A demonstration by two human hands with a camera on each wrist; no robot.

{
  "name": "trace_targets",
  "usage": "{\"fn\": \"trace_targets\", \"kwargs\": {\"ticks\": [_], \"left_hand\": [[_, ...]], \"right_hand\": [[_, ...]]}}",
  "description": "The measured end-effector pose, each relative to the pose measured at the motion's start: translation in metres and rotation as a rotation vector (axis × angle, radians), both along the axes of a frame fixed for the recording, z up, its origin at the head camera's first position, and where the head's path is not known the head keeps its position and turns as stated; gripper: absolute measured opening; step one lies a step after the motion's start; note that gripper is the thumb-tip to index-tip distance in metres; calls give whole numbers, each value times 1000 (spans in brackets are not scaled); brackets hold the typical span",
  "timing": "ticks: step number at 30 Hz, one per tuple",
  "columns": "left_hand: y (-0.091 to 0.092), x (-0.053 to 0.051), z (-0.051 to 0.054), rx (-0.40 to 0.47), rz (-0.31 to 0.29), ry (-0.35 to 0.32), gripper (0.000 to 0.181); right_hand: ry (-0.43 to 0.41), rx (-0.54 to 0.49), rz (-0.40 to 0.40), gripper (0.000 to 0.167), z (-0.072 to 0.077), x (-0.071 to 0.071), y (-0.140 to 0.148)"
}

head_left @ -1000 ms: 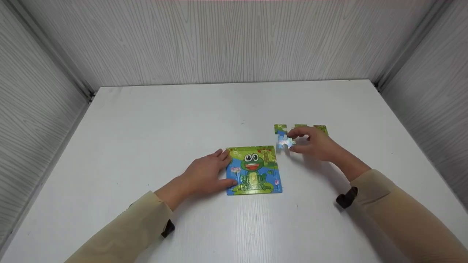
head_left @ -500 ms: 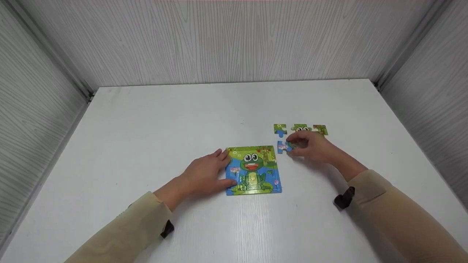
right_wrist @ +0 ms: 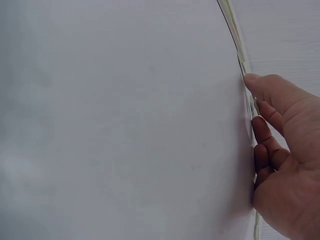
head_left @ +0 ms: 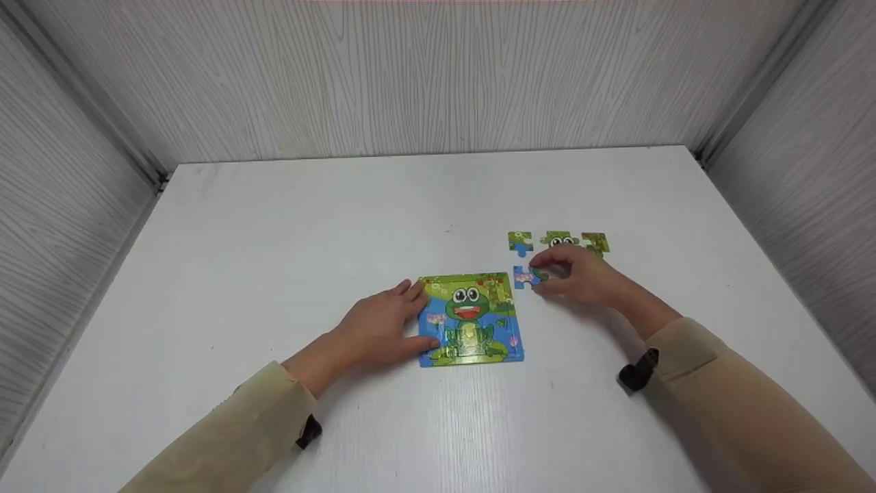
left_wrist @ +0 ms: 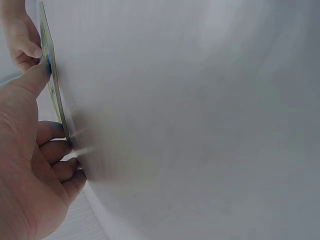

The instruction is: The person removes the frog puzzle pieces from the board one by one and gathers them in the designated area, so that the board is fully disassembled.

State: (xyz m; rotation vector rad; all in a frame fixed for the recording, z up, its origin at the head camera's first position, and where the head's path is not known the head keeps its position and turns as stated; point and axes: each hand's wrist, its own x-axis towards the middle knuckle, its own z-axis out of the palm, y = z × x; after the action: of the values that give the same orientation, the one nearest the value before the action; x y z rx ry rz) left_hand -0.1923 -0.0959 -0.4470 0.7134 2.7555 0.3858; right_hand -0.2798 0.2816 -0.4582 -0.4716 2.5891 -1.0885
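On the white table lies a square frog jigsaw board (head_left: 469, 329), its frog picture face up. My left hand (head_left: 387, 325) rests along the board's left edge, thumb on the lower left of its face and fingers at the upper left corner. Just past the board's upper right corner, my right hand (head_left: 578, 277) pinches a blue jigsaw piece with a pink flower (head_left: 522, 277) between thumb and fingertips. That piece lies flat on or close to the table, its right end partly covered by the fingers. In the right wrist view, the hand (right_wrist: 290, 145) is low at the table.
Behind the right hand several jigsaw pieces lie in a row: a green-and-blue corner piece (head_left: 520, 241), a frog-eyes piece (head_left: 560, 239) partly hidden by the hand, and a green corner piece with red (head_left: 597, 242). A grey wood-grain wall (head_left: 438, 82) stands behind the table.
The right hand has brought the flower piece down flat, slightly nearer me, below the corner piece. The frog-eyes piece shows more now. The left hand stays on the board.
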Motion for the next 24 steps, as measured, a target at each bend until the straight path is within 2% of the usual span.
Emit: {"fn": "trace_targets", "kwargs": {"ticks": [24], "left_hand": [[0,0,1,20,-3,7,91]], "right_hand": [[45,-16,51,39,-2,0,2]]}}
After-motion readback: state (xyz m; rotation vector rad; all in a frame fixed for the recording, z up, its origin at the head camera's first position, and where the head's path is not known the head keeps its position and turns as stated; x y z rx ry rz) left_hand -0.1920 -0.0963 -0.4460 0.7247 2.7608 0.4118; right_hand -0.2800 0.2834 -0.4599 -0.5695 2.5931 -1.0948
